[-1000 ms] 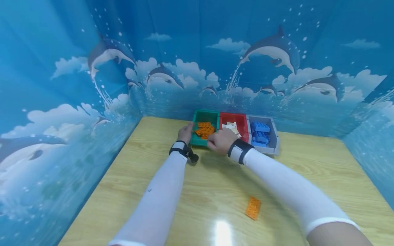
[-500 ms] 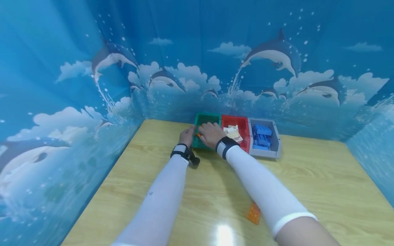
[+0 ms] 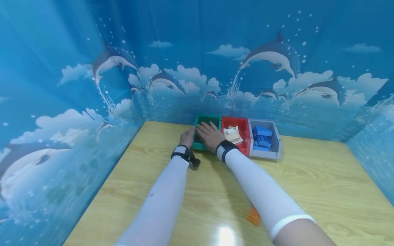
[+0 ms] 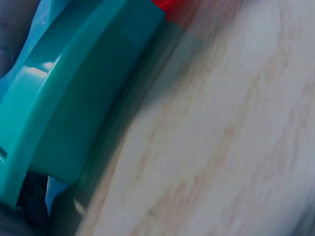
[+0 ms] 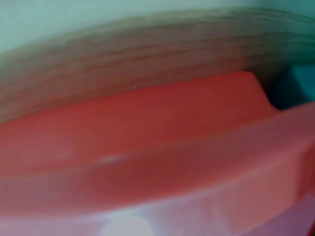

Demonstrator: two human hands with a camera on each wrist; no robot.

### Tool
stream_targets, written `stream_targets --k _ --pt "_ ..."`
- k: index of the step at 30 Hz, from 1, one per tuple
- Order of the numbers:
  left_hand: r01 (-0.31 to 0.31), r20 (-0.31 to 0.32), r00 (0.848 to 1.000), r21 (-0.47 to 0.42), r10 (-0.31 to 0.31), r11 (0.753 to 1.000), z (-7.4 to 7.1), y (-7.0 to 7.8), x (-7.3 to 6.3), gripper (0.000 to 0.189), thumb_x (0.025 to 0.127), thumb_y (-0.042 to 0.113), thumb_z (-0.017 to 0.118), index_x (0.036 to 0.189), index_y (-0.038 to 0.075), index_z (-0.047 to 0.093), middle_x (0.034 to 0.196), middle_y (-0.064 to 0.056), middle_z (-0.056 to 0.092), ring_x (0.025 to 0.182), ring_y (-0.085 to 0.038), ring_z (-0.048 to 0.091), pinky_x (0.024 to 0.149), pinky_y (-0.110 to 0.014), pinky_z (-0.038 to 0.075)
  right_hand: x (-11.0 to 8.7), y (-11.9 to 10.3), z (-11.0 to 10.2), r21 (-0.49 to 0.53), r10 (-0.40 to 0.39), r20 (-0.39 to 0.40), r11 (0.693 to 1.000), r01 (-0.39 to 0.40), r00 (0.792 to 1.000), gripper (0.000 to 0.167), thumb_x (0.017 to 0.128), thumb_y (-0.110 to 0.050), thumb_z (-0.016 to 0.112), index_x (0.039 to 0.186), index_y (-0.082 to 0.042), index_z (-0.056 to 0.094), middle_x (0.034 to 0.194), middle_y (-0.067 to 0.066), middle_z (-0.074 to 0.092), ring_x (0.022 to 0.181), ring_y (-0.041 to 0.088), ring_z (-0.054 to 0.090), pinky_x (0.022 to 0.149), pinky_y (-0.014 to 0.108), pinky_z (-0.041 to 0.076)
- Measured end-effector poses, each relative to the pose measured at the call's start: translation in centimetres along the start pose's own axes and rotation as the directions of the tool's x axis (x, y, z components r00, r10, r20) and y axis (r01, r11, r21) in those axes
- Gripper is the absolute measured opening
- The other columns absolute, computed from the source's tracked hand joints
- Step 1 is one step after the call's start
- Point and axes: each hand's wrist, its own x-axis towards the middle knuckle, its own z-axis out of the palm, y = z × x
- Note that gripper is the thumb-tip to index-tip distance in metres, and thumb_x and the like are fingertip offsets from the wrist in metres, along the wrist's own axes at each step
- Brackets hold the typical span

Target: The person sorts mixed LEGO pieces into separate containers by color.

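Observation:
A green bin stands at the left end of a row of bins. My left hand holds its left side, with the thumb near the rim; in the left wrist view the bin's wall lies between parts of that hand. My right hand reaches over the green bin with its fingers spread and fairly straight. Under those fingers a bit of an orange toy brick shows; the rest of the bin's contents is hidden. Another orange brick lies on the table, partly covered by the right forearm.
Right of the green bin, a red bin holds several cream-white pieces. Beyond it, a grey bin contains several blue bricks. A dolphin-print curtain hangs close behind the wooden table.
My right hand has moved left from the green bin's front right corner to over the bin, and its curled fingers have spread out. The left hand has stayed at the bin's side.

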Motion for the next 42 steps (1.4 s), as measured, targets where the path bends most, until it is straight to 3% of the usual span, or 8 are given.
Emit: stream_targets --k 5,9,15,22,27,32,36,42 --pt "-0.014 -0.013 1.000 0.009 0.014 1.000 0.3 0.1 -0.1 0.072 0.097 0.066 0.038 0.143 0.011 0.050 0.145 -0.014 0.050 0.133 -0.032 0.047 0.112 -0.049 0.035 -1.2 0.4 0.1 0.061 -0.019 -0.046 0.998 0.022 0.999 0.056 0.104 -0.035 0.047 0.154 -0.016 0.032 0.160 0.004 0.031 0.151 0.026 0.019 0.123 0.046 0.012" --pt "-0.057 -0.028 0.998 0.010 0.058 0.998 0.3 0.3 -0.3 0.073 0.096 0.067 0.039 0.137 0.009 0.056 0.139 -0.015 0.056 0.130 -0.034 0.050 0.110 -0.049 0.037 -3.8 0.5 -1.0 0.116 -0.101 -0.066 0.987 0.108 0.993 0.061 0.101 -0.035 0.055 0.153 -0.012 0.034 0.159 0.007 0.033 0.149 0.030 0.024 0.122 0.047 0.016" --pt "-0.084 -0.026 0.996 -0.017 0.084 0.996 0.0 0.6 -0.4 0.066 0.099 0.062 0.039 0.133 0.009 0.059 0.132 -0.013 0.061 0.127 -0.034 0.051 0.109 -0.051 0.037 -11.2 0.0 -2.8 0.236 -0.216 -0.051 0.946 0.222 0.975 0.059 0.100 -0.033 0.057 0.151 -0.010 0.039 0.156 0.009 0.039 0.143 0.032 0.036 0.117 0.048 0.029" --pt "-0.069 0.007 0.998 -0.038 0.069 0.997 -0.2 0.4 -0.5 0.068 0.098 0.064 0.040 0.133 0.008 0.059 0.135 -0.013 0.058 0.129 -0.034 0.049 0.111 -0.052 0.035 -21.5 -1.6 -4.3 0.425 -0.239 0.085 0.887 0.182 0.967 0.066 0.095 -0.052 0.057 0.148 -0.016 0.045 0.152 0.005 0.045 0.136 0.028 0.046 0.110 0.049 0.039" --pt "-0.053 0.017 0.998 -0.048 0.054 0.997 0.0 -0.1 -0.5 0.070 0.097 0.065 0.040 0.136 0.010 0.056 0.135 -0.012 0.059 0.130 -0.034 0.048 0.112 -0.053 0.034 -26.4 -2.4 -4.4 0.553 -0.286 0.162 0.819 0.153 0.944 0.072 0.086 -0.065 0.061 0.146 -0.029 0.047 0.152 -0.003 0.045 0.135 0.023 0.047 0.105 0.052 0.043" --pt "-0.041 -0.012 0.999 -0.038 0.040 0.998 -0.2 -0.7 -0.2 0.070 0.097 0.066 0.039 0.133 0.009 0.058 0.135 -0.013 0.058 0.128 -0.034 0.050 0.111 -0.050 0.036 -28.2 -2.4 -4.1 0.588 -0.323 0.169 0.791 0.168 0.931 0.055 0.085 -0.048 0.072 0.137 -0.035 0.057 0.147 -0.005 0.051 0.131 0.023 0.051 0.101 0.050 0.046" --pt "-0.032 -0.006 0.999 -0.035 0.032 0.999 -0.2 -0.7 -0.3 0.069 0.097 0.065 0.039 0.131 0.008 0.060 0.136 -0.014 0.057 0.128 -0.034 0.050 0.110 -0.050 0.036 -28.4 -2.1 -3.9 0.571 -0.356 0.076 0.782 0.252 0.931 0.042 0.085 -0.026 0.075 0.126 -0.029 0.066 0.136 -0.004 0.060 0.121 0.017 0.057 0.096 0.041 0.051" --pt "-0.037 0.013 0.999 -0.045 0.038 0.998 -0.1 -0.1 -0.6 0.068 0.097 0.065 0.040 0.128 0.009 0.061 0.135 -0.013 0.058 0.127 -0.033 0.050 0.109 -0.052 0.036 -28.0 -2.1 -4.0 0.524 -0.317 -0.020 0.804 0.280 0.948 0.041 0.079 -0.019 0.079 0.119 -0.022 0.070 0.108 -0.009 0.066 0.097 0.004 0.060 0.083 0.024 0.053"
